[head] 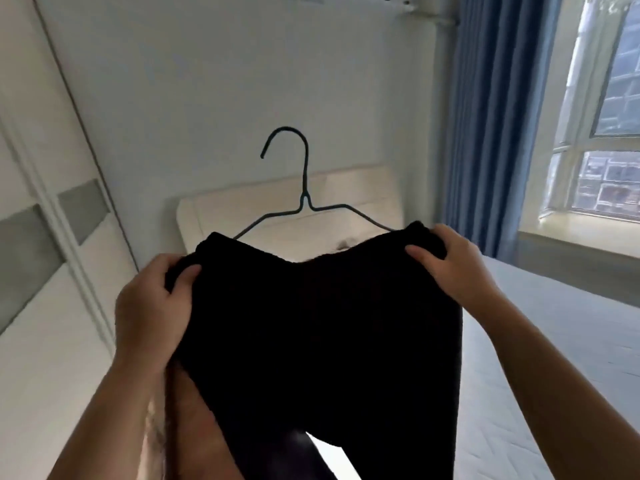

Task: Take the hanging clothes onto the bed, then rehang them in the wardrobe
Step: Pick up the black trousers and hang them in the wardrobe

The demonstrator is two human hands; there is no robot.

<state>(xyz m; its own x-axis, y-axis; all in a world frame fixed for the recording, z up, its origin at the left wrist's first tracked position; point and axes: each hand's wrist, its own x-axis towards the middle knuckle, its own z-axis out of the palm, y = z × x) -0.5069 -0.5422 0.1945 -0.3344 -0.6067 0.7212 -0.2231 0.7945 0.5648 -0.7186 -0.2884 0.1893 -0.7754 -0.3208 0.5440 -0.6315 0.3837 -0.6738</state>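
At nine o'clock from where I look stands the white wardrobe with grey panels (52,237), its doors shut as far as I can tell. My left hand (156,299) is closed on the left shoulder of the black knitted garment (318,323), thumb on the near face and fingers curled behind the fabric. I judge I hold it there to keep the cloth spread and steady on the frame.

Straight ahead at twelve o'clock, the thin dark wire hanger (304,202) rises out of the garment's neckline, hook upright and free of any rail. Its arms run down into the two shoulders, so the garment sits on the hanger, between my hands and touching both. The hem hangs toward six o'clock.

My right hand (450,268) is closed on the right shoulder, thumb in front, pinching cloth where the hanger's arm disappears. This looks to me like seating or straightening that shoulder.

Beyond, the cream padded headboard (363,192) stands against the wall; the bed with a pale grey quilted cover (554,341) lies at three o'clock, below the blue curtain (491,116) and window (602,133).
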